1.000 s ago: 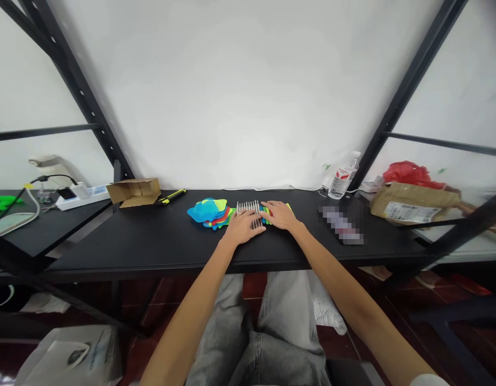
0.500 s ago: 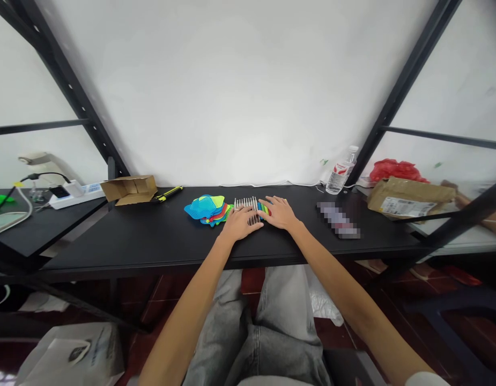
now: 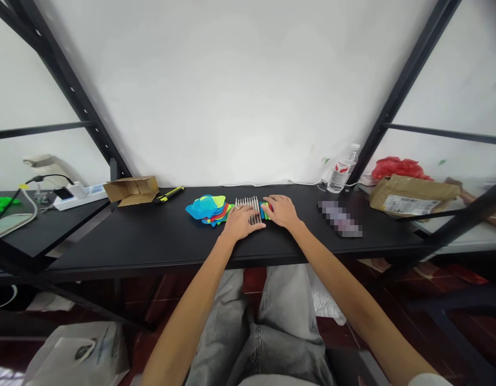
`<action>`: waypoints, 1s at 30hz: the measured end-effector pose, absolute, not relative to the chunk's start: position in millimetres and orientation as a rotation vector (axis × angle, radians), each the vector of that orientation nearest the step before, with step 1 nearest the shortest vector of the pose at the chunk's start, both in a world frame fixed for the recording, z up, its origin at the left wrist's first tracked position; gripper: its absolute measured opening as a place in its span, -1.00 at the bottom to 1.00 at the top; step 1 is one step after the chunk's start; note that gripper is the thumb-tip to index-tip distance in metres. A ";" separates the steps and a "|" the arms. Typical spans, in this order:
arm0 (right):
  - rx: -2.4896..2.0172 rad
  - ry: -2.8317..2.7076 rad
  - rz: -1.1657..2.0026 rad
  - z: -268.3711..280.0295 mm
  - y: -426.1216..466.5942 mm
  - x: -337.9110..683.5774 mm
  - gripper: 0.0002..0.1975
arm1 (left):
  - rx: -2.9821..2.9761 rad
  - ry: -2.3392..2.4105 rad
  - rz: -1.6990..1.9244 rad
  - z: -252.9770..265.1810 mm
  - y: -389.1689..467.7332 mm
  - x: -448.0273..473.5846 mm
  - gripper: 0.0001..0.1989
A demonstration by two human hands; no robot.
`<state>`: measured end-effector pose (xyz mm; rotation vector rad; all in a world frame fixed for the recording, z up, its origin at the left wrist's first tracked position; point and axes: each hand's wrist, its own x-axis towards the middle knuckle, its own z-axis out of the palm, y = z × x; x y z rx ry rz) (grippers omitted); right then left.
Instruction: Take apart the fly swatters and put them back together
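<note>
A row of what look like small fly swatters lies side by side on the black table (image 3: 151, 241). Their ribbed plastic heads (image 3: 207, 208), blue, yellow, red and green, overlap in a pile at the left. Metal shafts (image 3: 248, 202) run parallel in the middle. My left hand (image 3: 238, 222) rests flat over the shafts, fingers stretched and thumb apart, hiding part of them. At the right end my right hand (image 3: 283, 212) has its fingers curled over the coloured handles (image 3: 264, 210). Blue, green and yellow handle parts show beside its fingers; the others are covered.
An open cardboard box (image 3: 133, 190) and a yellow-black utility knife (image 3: 170, 194) lie at left. A water bottle (image 3: 344, 169) stands at back right, with a blurred flat object (image 3: 340, 219) before it. A taped parcel (image 3: 412, 195) sits beyond. Black frame posts (image 3: 386, 107) flank the table.
My right hand has shifted slightly, its spread fingers now drawn in and curled at the handles, leaving more handle ends showing. My left hand stays over the shafts.
</note>
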<state>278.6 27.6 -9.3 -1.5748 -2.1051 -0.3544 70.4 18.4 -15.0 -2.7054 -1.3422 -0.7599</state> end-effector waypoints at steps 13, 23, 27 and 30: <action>-1.889 -2.018 -0.070 -20.1 30.5 289.3 -0.29 | -2.754 -1.323 -0.764 -12.6 19.3 70.7 -0.36; -1.867 -2.115 -0.170 -18.8 19.0 280.5 -0.24 | -2.771 -1.368 -0.696 -14.5 19.6 71.3 -0.24; -1.847 -2.194 -0.265 -19.8 18.9 279.5 -0.30 | -2.769 -1.366 -0.736 -13.5 19.0 72.1 -0.31; -1.845 -2.234 -0.306 -19.3 19.2 279.5 -0.32 | -2.751 -1.336 -0.782 -13.0 18.2 71.7 -0.34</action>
